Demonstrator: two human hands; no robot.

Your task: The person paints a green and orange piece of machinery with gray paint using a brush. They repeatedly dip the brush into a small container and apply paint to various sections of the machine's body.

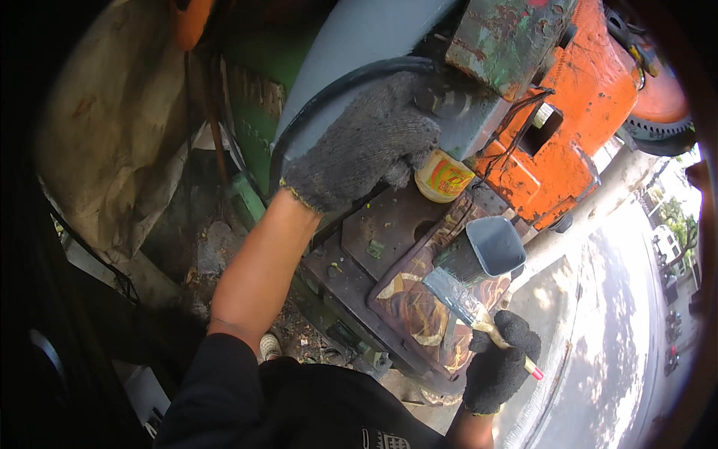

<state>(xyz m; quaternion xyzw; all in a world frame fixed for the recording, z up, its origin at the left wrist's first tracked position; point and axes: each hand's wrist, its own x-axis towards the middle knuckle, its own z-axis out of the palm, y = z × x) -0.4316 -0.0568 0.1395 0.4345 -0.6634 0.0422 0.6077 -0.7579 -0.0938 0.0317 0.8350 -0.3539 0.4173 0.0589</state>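
My right hand (pixel 501 363), in a dark knitted glove, grips a paintbrush (pixel 490 329) by its pale, red-tipped handle. Grey-blue paint coats the wide bristles (pixel 447 293), which point up and left, close beside an open square container (pixel 441 262) with a grey-coated inside. My left hand (pixel 366 138), gloved the same way, is up against a grey-painted machine part (pixel 479 123) with its fingers curled. What those fingers hold, if anything, is hidden. Just below them stands a yellow-labelled tub (pixel 445 178), partly covered by the machine.
The square container stands on a camouflage-patterned pad (pixel 411 299) over a dark metal deck (pixel 381 232). An orange machine body (pixel 568 112) rises at the upper right, beside a chipped green block (pixel 508 45). A black hose (pixel 329 86) curves behind my left hand. A sunlit road (pixel 598 329) lies at right.
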